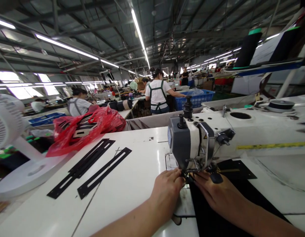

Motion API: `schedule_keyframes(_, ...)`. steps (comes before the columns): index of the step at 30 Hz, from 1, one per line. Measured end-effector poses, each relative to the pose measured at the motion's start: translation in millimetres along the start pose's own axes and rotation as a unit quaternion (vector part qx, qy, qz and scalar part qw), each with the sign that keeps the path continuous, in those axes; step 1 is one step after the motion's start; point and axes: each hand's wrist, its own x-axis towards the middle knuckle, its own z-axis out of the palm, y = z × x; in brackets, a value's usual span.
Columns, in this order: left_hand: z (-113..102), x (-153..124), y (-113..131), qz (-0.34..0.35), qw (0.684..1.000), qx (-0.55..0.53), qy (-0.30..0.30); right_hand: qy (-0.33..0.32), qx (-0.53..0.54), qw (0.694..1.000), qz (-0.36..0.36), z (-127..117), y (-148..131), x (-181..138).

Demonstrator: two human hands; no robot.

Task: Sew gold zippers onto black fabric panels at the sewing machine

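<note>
A white and grey sewing machine head (191, 141) stands over the table, its needle area partly hidden by my fingers. Black fabric (206, 217) runs from under the presser foot towards me and off to the right. My left hand (167, 187) is closed, its bent fingers and thumb together at the left of the needle, on the edge of the black piece; the fingertips are partly hidden. On the fabric right of the needle, my right hand (216, 191) lies flat with outstretched fingers pointing to the presser foot. A black slotted piece (237, 168) rests behind my right hand.
Black slotted strips (103, 174) lie on the white table (132, 204) at left. Beyond them are a red plastic bag (93, 123) of cut pieces and a white fan (9, 131). Thread cones (247, 49) stand upper right. A co-worker (158, 92) stands by a blue crate (196, 100).
</note>
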Motion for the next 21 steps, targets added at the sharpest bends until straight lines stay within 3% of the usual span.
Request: schedule_keyframes(21, 1.1, -1.3, -0.3, -0.006, 1.000, 0.014, 0.005, 0.029, 0.017, 0.999, -0.004, -0.1, -1.8, -1.7)
